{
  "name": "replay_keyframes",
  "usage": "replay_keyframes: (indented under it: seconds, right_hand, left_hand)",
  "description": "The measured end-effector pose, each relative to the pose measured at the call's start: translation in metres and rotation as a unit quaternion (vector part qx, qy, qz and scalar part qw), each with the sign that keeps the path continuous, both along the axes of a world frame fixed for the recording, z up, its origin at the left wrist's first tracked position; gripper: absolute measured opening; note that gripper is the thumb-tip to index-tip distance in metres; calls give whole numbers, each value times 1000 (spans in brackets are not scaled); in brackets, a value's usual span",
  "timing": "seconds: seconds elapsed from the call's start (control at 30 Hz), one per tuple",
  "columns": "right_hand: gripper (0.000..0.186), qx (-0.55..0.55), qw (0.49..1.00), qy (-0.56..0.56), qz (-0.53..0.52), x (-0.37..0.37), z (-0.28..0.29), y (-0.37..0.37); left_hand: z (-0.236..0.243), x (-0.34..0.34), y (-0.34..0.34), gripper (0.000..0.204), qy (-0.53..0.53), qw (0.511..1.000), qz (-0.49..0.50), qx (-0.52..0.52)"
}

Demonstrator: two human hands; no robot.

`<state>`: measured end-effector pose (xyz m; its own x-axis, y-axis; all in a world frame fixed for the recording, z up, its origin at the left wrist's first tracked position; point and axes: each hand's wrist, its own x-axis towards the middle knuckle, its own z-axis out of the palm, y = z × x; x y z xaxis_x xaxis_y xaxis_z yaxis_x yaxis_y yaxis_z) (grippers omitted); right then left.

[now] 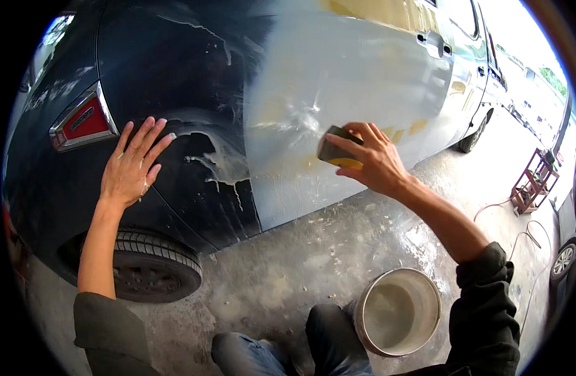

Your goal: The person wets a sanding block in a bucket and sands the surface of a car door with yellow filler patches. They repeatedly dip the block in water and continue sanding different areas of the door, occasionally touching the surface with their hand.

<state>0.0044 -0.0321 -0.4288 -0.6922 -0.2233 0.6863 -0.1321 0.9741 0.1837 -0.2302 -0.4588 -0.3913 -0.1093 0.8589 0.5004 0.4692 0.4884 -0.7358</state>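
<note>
My left hand (129,166) lies flat with fingers spread on the dark fender of a car (175,75), just right of a red, chrome-edged side trim (85,119). Between finger and thumb of my right hand (378,156) is a sanding block (339,149), dark on top with a yellow layer below, at the grey primed door (357,75). Whether its face touches the panel is hard to tell. Milky wet streaks (222,163) run down the dark paint between my hands. Tan filler patches (388,15) show on the door's upper part.
A round bucket (430,332) of cloudy water stands on the wet concrete floor (269,276) beside my right knee. The car's tyre (159,250) is below my left hand. At the right are a reddish tool cart (533,182), a hose (519,235) and another car (566,250).
</note>
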Motion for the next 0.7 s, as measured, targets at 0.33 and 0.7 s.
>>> replay_keyframes:
  seconds: [0.33,0.7]
  right_hand:
    - [57,-48,919,375,113,-155,62,-71]
    - [51,-38,908,396,129,-160,46,-83]
  left_hand:
    - [-10,-22,-5,81,27,998,-50,23]
    - [-11,-26,-10,85,6,996,-79,39]
